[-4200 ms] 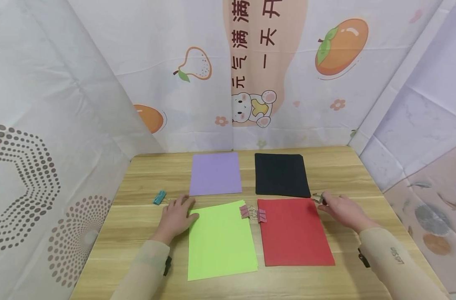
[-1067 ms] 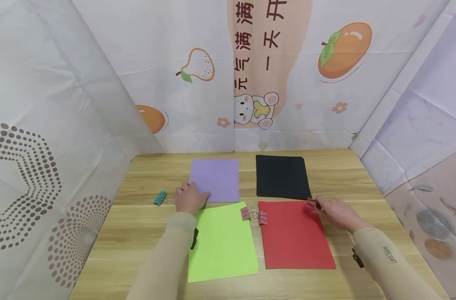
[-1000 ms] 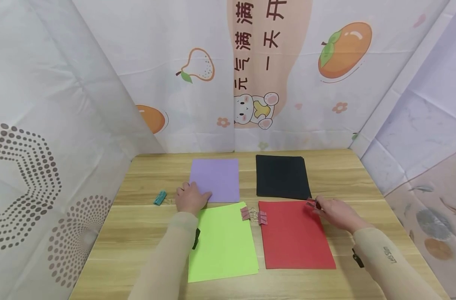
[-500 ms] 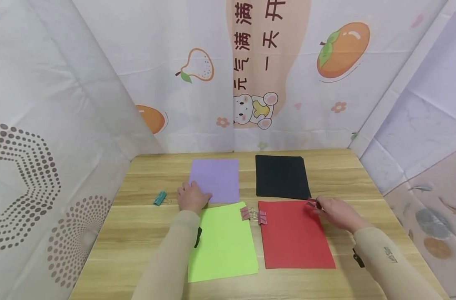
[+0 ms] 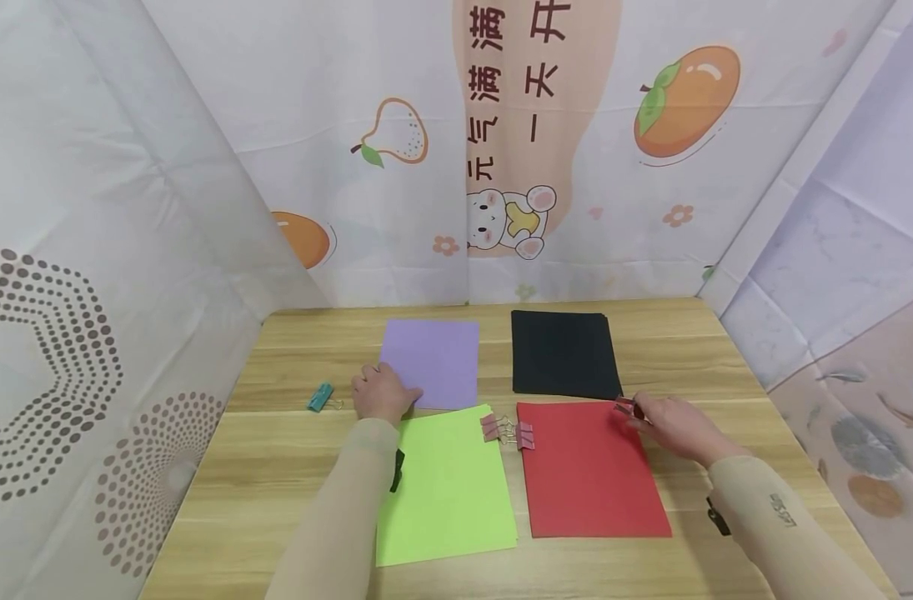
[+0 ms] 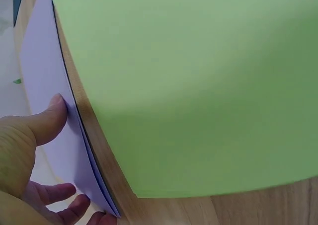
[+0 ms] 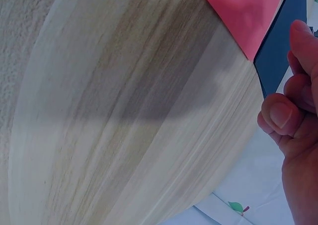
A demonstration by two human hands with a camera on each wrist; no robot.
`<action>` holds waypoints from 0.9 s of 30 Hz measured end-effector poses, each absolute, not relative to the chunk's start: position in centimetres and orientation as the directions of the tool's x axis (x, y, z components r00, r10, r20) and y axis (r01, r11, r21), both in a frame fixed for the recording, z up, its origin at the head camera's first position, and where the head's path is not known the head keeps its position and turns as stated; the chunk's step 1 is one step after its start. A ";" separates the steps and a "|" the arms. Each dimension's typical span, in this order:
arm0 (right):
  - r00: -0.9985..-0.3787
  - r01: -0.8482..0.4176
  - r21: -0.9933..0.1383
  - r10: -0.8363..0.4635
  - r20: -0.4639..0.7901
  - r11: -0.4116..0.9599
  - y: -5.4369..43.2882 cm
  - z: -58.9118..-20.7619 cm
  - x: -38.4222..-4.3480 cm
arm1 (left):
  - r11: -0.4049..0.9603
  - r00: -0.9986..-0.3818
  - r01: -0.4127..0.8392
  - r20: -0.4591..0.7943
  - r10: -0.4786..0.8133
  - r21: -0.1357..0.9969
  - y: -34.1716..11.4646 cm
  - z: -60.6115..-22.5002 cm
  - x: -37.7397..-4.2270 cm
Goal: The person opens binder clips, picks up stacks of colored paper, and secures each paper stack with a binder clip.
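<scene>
My left hand (image 5: 381, 396) rests at the near left corner of the purple paper stack (image 5: 437, 358). In the left wrist view its thumb (image 6: 52, 118) lies on the purple paper near one edge, the other fingers loosely bent by the corner, where the sheets part slightly. My right hand (image 5: 674, 425) pinches a small dark binder clip (image 5: 627, 407) with wire handles, above the far right corner of the red paper (image 5: 591, 471). From the right wrist, the fingers hide most of that clip. Yellow-green paper (image 5: 448, 492) lies nearer, partly under my left forearm.
Two pink binder clips sit between the stacks, one (image 5: 489, 427) on the green paper and one (image 5: 526, 435) on the red. Black paper (image 5: 564, 354) lies at the back right. A teal binder clip (image 5: 320, 397) lies left of my left hand. Curtains surround the wooden table (image 5: 276, 483).
My left hand has gone from the green paper's left edge to the purple stack, which has slid slightly nearer. My right hand has brought its clip slightly left, over the red corner.
</scene>
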State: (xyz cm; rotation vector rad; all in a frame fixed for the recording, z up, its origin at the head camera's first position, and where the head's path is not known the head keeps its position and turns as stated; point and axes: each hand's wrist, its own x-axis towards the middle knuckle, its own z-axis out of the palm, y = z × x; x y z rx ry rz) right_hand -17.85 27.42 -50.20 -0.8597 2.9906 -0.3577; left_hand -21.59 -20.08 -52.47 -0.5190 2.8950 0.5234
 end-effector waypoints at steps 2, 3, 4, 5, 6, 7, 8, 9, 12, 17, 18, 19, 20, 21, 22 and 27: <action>-0.849 -0.524 -0.219 -0.526 0.056 0.823 27.4 -50.3 -17.9 | 0.869 -0.922 -0.376 -0.221 -0.318 0.321 -20.1 -52.4 -21.7; -0.849 -0.524 -0.220 -0.526 0.055 0.823 27.4 -50.3 -17.8 | 0.862 -0.917 -0.388 -0.227 -0.327 0.326 -20.1 -52.4 -21.7; -0.849 -0.524 -0.220 -0.526 0.055 0.823 27.4 -50.3 -17.8 | 0.850 -0.911 -0.404 -0.238 -0.338 0.337 -20.1 -52.5 -21.8; -0.850 -0.522 -0.223 -0.525 0.051 0.823 27.3 -50.3 -17.8 | 0.839 -0.904 -0.420 -0.244 -0.352 0.345 -20.1 -52.6 -21.9; -0.851 -0.520 -0.225 -0.523 0.048 0.824 27.3 -50.3 -17.8 | 0.831 -0.898 -0.434 -0.248 -0.364 0.349 -20.2 -52.7 -21.9; -0.852 -0.517 -0.228 -0.522 0.044 0.825 27.3 -50.4 -17.8 | 0.821 -0.891 -0.447 -0.254 -0.376 0.354 -20.2 -52.8 -22.0; -0.854 -0.513 -0.231 -0.519 0.041 0.826 27.3 -50.4 -17.7 | 0.812 -0.885 -0.460 -0.257 -0.387 0.360 -20.2 -52.8 -22.0; -0.855 -0.511 -0.233 -0.517 0.038 0.827 27.3 -50.4 -17.7 | 0.801 -0.879 -0.472 -0.261 -0.398 0.369 -20.3 -52.8 -22.1; -0.857 -0.506 -0.237 -0.514 0.033 0.829 27.3 -50.6 -17.7 | 0.789 -0.873 -0.485 -0.263 -0.411 0.378 -20.2 -52.7 -22.0; -0.858 -0.503 -0.247 -0.513 0.027 0.828 27.2 -50.6 -17.8 | 0.773 -0.871 -0.490 -0.274 -0.409 0.403 -20.0 -52.5 -22.1; -0.859 -0.501 -0.251 -0.512 0.025 0.828 27.2 -50.6 -17.8 | 0.771 -0.870 -0.490 -0.277 -0.407 0.407 -20.0 -52.4 -22.1; -0.859 -0.501 -0.252 -0.512 0.024 0.828 27.1 -50.6 -17.8 | 0.768 -0.870 -0.490 -0.277 -0.407 0.412 -20.0 -52.4 -22.0; -0.858 -0.502 -0.253 -0.513 0.024 0.827 27.1 -50.6 -17.8 | 0.766 -0.870 -0.491 -0.278 -0.406 0.415 -19.9 -52.3 -22.0; -0.858 -0.502 -0.254 -0.513 0.024 0.827 27.1 -50.6 -17.8 | 0.764 -0.870 -0.491 -0.278 -0.407 0.418 -19.9 -52.3 -22.0; -0.858 -0.501 -0.254 -0.512 0.024 0.827 27.0 -50.6 -17.8 | 0.764 -0.871 -0.490 -0.276 -0.407 0.419 -19.8 -52.3 -22.0; -0.862 -0.492 -0.257 -0.507 0.011 0.831 27.0 -50.7 -17.7 | 0.769 -0.883 -0.469 -0.255 -0.394 0.435 -19.4 -52.2 -21.8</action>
